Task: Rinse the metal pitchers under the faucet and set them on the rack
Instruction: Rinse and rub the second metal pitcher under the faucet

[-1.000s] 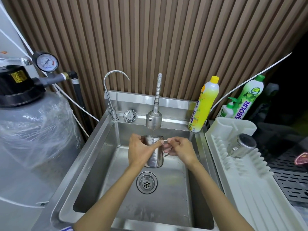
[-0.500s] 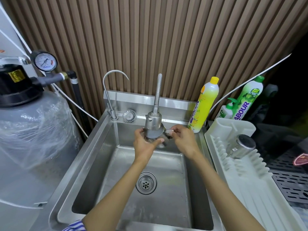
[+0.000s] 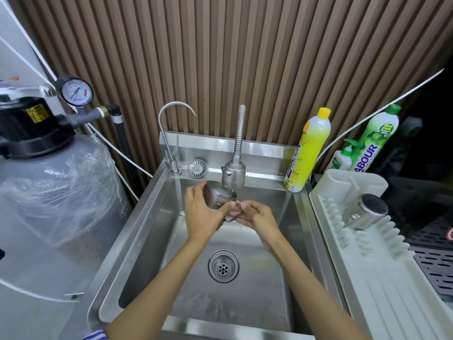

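Steel sink (image 3: pixel 257 303) below slatted wall (image 3: pixel 220 57), left hand (image 3: pixel 203 212) gripping pitcher (image 3: pixel 219 197) under faucet (image 3: pixel 234 175), right hand (image 3: pixel 259 214) pinching its handle (image 3: pixel 232 218), rack (image 3: pixel 367 278) beside

Brushed steel sink (image 3: pixel 137 231), shiny metal pitcher (image 3: pixel 219 197), matt plastic rack (image 3: pixel 367 266).

Wall (image 3: pixel 220 57): brown, vert. slat stripes
Sink (image 3: pixel 137 229): silver
Held pitcher (image 3: pixel 218 196): silver
Racked pitcher (image 3: pixel 367 212): silver
Rack (image 3: pixel 367 278): off-white
Soap bottle (image 3: pixel 308 153): yellow, yellow cap, purple lettering
Lime bottle (image 3: pixel 377 138): green cap, green/wht, purple lettering
Tank (image 3: pixel 49 192): grey, blk head
Gauge (image 3: pixel 76 92): wht face, blk rim
Sleeve (image 3: pixel 96 336): blue/wht stripes
Mat (image 3: pixel 436 271): blk, slotted
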`<move>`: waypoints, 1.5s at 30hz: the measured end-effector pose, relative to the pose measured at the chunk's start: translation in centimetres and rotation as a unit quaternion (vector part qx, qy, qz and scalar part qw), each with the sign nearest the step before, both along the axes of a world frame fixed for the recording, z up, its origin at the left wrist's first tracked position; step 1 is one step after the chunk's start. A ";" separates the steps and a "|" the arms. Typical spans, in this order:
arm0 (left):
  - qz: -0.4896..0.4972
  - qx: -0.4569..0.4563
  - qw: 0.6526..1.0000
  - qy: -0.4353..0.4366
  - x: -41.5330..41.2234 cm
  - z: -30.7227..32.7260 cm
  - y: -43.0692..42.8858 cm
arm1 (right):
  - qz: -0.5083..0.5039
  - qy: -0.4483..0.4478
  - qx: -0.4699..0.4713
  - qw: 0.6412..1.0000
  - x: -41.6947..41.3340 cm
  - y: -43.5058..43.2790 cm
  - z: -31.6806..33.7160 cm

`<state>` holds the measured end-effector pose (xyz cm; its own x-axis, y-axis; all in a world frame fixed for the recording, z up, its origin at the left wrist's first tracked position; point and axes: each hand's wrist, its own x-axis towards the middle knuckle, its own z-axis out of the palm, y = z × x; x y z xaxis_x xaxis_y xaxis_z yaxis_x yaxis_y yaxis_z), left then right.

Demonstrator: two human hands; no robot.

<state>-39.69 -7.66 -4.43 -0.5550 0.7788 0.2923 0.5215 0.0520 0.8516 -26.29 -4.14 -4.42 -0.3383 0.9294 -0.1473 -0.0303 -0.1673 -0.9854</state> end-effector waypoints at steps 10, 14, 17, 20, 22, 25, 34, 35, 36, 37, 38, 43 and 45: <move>0.011 -0.079 0.989 -0.123 2.4 -0.3 0.3 | -0.076 -0.201 0.071 0.974 1.7 1.1 3.1; -0.035 -0.095 0.971 -0.218 3.5 -0.9 0.8 | -0.075 -0.356 0.172 0.916 2.2 1.4 4.8; -0.094 -0.098 0.953 -0.272 3.5 -1.2 1.5 | -0.083 -0.433 0.256 0.860 2.4 1.1 5.7; -0.128 -0.095 0.933 -0.322 3.3 -1.3 2.5 | -0.074 -0.457 0.292 0.837 2.3 0.9 5.6; -0.136 -0.087 0.930 -0.331 3.2 -1.1 3.1 | -0.068 -0.451 0.300 0.838 2.3 1.1 5.2; -0.109 -0.058 0.944 -0.306 2.9 -1.1 3.5 | -0.056 -0.390 0.268 0.879 2.5 1.4 3.9; -0.050 -0.004 0.995 -0.083 1.6 -0.7 2.5 | -0.047 -0.053 0.047 0.996 1.4 0.5 -0.1; -0.055 -0.013 0.996 -0.063 1.2 -0.6 2.5 | -0.043 -0.019 0.021 0.999 1.3 0.3 -0.5; -0.058 -0.026 0.997 -0.047 0.7 -0.4 2.4 | -0.038 -0.003 0.008 0.999 1.2 0.2 -0.6; -0.059 -0.038 0.997 -0.033 0.4 -0.3 2.4 | -0.034 -0.002 0.003 0.999 1.1 0.1 -0.6; -0.059 -0.049 0.997 -0.022 0.1 -0.2 2.3 | -0.032 -0.007 0.003 0.999 1.0 0.1 -0.5; -0.042 -0.064 0.996 -0.051 -0.1 -0.6 1.8 | -0.042 -0.099 0.039 0.993 1.1 0.3 0.7; -0.034 -0.075 0.992 -0.094 0.1 -0.8 1.8 | -0.038 -0.188 0.093 0.977 1.2 0.4 1.5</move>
